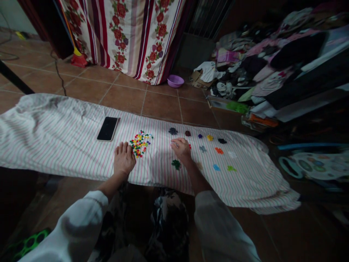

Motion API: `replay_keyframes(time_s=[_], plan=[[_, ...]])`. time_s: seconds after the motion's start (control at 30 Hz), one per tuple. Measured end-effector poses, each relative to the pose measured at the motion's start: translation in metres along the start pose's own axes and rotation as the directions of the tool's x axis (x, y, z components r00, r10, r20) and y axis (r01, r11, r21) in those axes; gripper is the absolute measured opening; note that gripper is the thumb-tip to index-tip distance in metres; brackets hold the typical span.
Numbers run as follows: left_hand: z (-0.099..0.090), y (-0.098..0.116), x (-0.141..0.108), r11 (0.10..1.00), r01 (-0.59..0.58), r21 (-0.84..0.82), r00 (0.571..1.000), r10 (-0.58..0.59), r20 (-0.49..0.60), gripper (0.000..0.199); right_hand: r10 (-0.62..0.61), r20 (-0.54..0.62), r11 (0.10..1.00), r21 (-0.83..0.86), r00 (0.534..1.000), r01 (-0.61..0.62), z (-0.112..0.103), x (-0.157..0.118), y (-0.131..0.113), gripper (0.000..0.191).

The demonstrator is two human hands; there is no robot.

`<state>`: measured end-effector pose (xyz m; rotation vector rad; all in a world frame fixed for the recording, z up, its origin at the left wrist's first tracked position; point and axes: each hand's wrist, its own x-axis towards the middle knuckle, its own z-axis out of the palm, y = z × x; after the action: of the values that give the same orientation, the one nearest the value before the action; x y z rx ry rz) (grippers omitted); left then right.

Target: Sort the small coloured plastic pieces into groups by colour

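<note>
A mixed heap of tiny coloured pieces (140, 145), mostly red, yellow and green, lies on a striped cloth (81, 131). At the heap's left edge my left hand (124, 159) rests palm down, fingers stretched out on the cloth. My right hand (182, 150) is over the cloth right of the heap, thumb and fingers pinched together; whatever they hold is too small to name. Around it lie single-colour piles: dark grey (172, 131), brown (188, 133), dark green (176, 165) and grey (203, 149). Red pieces (190, 146) are partly hidden behind that hand.
Farther right are yellow (209, 138), black (222, 141), orange (219, 150), blue (216, 167) and lime (231, 168) piles. A phone (108, 128) lies left of the heap. Beyond the cloth, a purple basin (175, 81) stands on the tiled floor near a curtain (131, 36).
</note>
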<state>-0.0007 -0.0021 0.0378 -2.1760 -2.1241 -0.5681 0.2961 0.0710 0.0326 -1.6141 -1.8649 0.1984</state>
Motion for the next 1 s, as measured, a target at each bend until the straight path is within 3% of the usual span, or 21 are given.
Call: replay_keyframes(time_s=[0.17, 0.5, 0.73, 1.0], plan=[[0.001, -0.001, 0.0, 1.0, 0.003, -0.024, 1.0, -0.003, 0.002, 0.039, -0.04, 0.077, 0.999, 0.017, 0.996, 0.039, 0.012, 0.01, -0.023, 0.028], [-0.001, 0.001, 0.001, 1.0, -0.008, 0.025, 1.0, 0.007, 0.027, 0.039, -0.173, 0.248, 0.982, 0.12, 0.953, 0.147, 0.068, 0.027, -0.076, 0.036], [-0.001, 0.0, 0.001, 1.0, -0.006, 0.008, 1.0, 0.006, 0.018, 0.039, -0.189, 0.331, 0.981, 0.015, 0.925, 0.195, 0.078, 0.05, -0.108, 0.031], [-0.002, 0.002, 0.001, 1.0, 0.012, -0.014, 1.0, -0.011, 0.029, 0.04, -0.125, 0.378, 0.981, -0.089, 0.917, 0.171, 0.085, 0.069, -0.116, 0.025]])
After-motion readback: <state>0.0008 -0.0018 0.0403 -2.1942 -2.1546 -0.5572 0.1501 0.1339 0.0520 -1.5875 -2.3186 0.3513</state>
